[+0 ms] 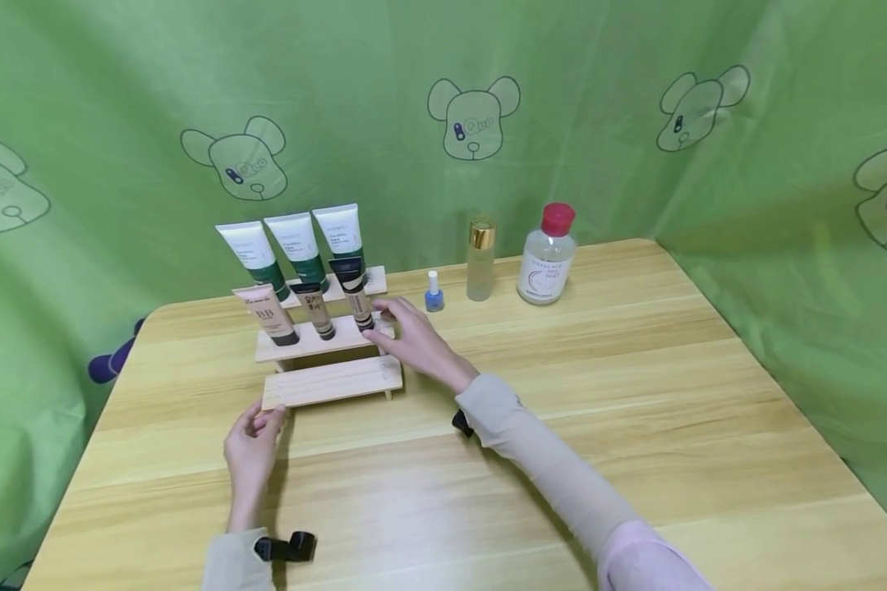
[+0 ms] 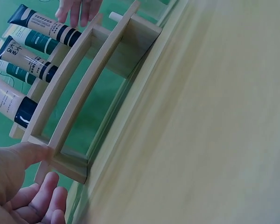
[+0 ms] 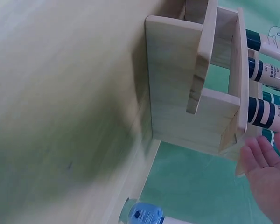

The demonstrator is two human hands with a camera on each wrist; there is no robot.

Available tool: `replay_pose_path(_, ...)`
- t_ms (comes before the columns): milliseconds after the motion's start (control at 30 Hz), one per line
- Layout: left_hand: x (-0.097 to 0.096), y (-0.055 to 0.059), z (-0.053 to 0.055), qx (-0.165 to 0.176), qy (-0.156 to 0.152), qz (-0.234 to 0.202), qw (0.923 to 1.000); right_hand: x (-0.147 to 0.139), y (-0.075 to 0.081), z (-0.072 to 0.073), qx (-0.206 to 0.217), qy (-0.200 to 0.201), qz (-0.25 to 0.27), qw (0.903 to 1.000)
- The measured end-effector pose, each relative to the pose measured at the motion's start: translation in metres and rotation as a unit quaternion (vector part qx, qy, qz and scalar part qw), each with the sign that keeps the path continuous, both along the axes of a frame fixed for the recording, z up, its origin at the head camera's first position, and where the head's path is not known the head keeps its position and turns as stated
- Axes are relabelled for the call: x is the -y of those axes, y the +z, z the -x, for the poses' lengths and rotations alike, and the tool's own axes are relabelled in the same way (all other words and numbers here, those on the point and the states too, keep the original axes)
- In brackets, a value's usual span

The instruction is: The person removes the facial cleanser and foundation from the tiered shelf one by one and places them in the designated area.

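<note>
A three-step wooden display rack (image 1: 333, 382) stands at the table's back left. My left hand (image 1: 253, 443) holds the left end of its lowest step, thumb on the wood and fingers loosely bent below. On the middle step are a pink BB cream tube (image 1: 268, 312), a beige foundation tube (image 1: 314, 310) and another foundation tube (image 1: 355, 291) with a dark top end. My right hand (image 1: 414, 336) is at that step's right end, beside the last tube's base, fingers fairly straight in the right wrist view. Contact with the tube is hard to tell.
Three white-and-green tubes (image 1: 296, 246) stand on the rack's top step. To the right are a blue nail polish bottle (image 1: 434, 297), a gold-capped bottle (image 1: 480, 267) and a red-capped clear bottle (image 1: 545, 267). A green curtain (image 1: 384, 107) hangs behind the wooden table (image 1: 636, 394).
</note>
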State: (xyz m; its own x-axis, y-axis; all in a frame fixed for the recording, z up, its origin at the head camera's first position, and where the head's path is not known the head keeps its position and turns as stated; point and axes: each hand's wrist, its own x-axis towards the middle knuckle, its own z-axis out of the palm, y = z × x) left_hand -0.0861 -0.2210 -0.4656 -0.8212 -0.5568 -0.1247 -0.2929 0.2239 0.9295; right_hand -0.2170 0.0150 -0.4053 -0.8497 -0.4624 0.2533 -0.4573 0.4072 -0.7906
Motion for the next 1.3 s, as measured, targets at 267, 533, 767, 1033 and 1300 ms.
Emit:
replay_pose_path(267, -0.003, -0.002, 0.002, 0.004, 0.008, -0.006, 0.9999, 0.012, 0.000, 0.008, 0.009, 0.001, 0.025, 0.9997)
replay_pose_path(533, -0.002, -0.003, 0.001, 0.003, 0.004, -0.007, 1.0000, 0.017, -0.004, 0.012, 0.024, -0.001, 0.045, 0.9987)
replay_pose_path(767, -0.002, -0.005, 0.002, 0.001, 0.011, -0.012, 0.9999, 0.022, -0.004, 0.015, 0.039, -0.001, 0.049, 0.9981)
replay_pose_path(1033, -0.001, -0.004, 0.002, -0.001, 0.014, -0.018, 0.9997, 0.024, -0.004, 0.017, 0.025, 0.002, 0.049, 0.9985)
replay_pose_path(1300, -0.002, -0.006, 0.002, -0.010, 0.017, -0.014, 0.9997, 0.024, -0.003, 0.016, 0.022, 0.000, 0.043, 0.9988)
